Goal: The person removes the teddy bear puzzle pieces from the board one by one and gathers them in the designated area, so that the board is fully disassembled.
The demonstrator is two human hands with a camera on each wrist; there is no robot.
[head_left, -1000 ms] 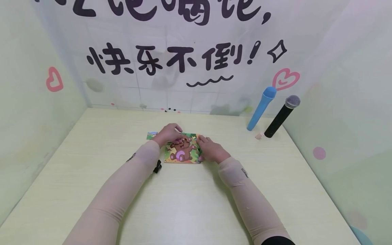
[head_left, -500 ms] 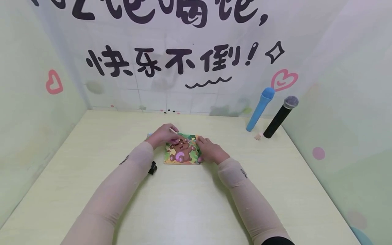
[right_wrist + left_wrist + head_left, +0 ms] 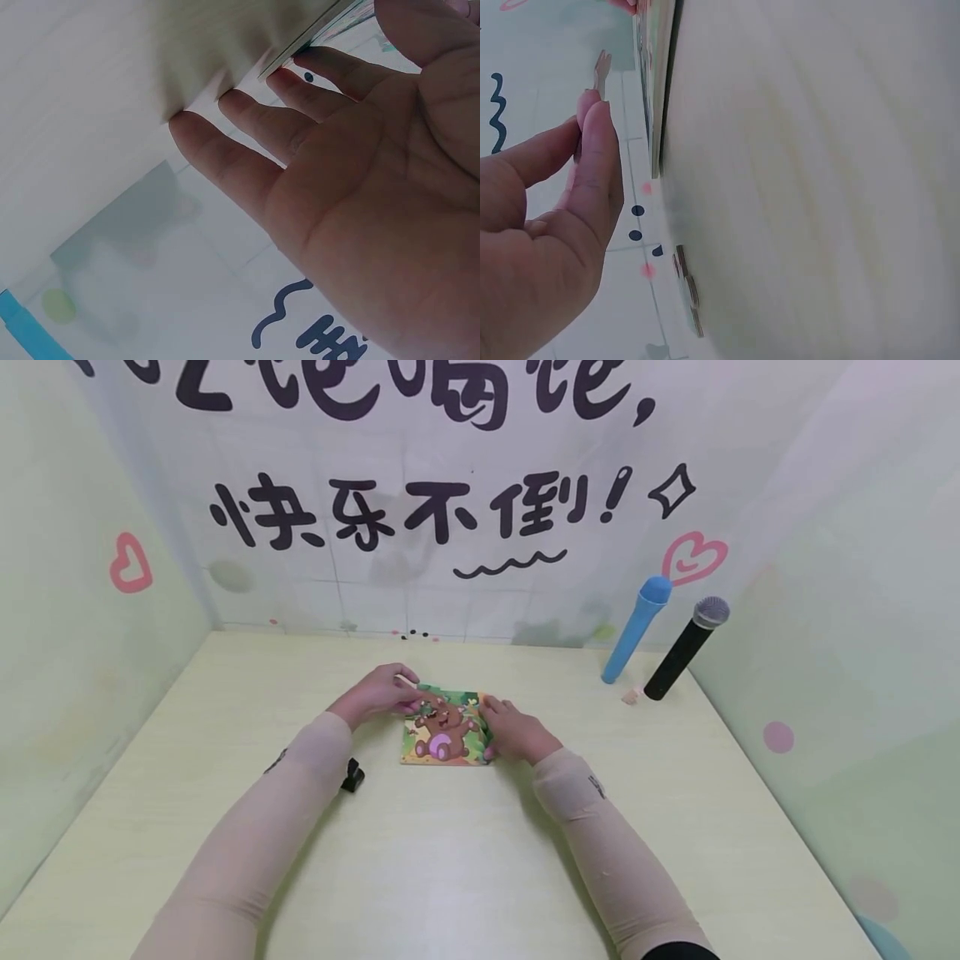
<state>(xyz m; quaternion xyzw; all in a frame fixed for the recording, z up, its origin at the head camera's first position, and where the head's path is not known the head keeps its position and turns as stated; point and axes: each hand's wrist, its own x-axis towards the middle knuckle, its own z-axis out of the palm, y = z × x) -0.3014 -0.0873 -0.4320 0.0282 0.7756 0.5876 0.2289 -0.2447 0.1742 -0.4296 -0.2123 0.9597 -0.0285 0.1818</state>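
Observation:
A small picture puzzle [image 3: 444, 735] of a brown bear lies flat at the middle of the table. My left hand [image 3: 378, 691] is at its upper left corner. In the left wrist view, the thumb and fingers pinch a thin puzzle piece [image 3: 602, 71], seen edge-on, beside the puzzle's edge [image 3: 658, 112]. My right hand [image 3: 517, 731] rests along the puzzle's right side. Its fingers [image 3: 225, 157] are extended in the right wrist view, tips down at the table and the puzzle's edge. Several flat loose pieces [image 3: 690, 289] lie beyond the left hand.
Toward the back right stand a blue microphone [image 3: 636, 631] and a black microphone [image 3: 686, 649], with a small pinkish bit [image 3: 632, 695] between their bases. A printed cloth wall [image 3: 300, 593] borders the table [image 3: 450, 860] at the back and sides.
My left hand has drawn leftward, off the bear picture to its upper left corner, uncovering more of it. The right hand stays at the right side.

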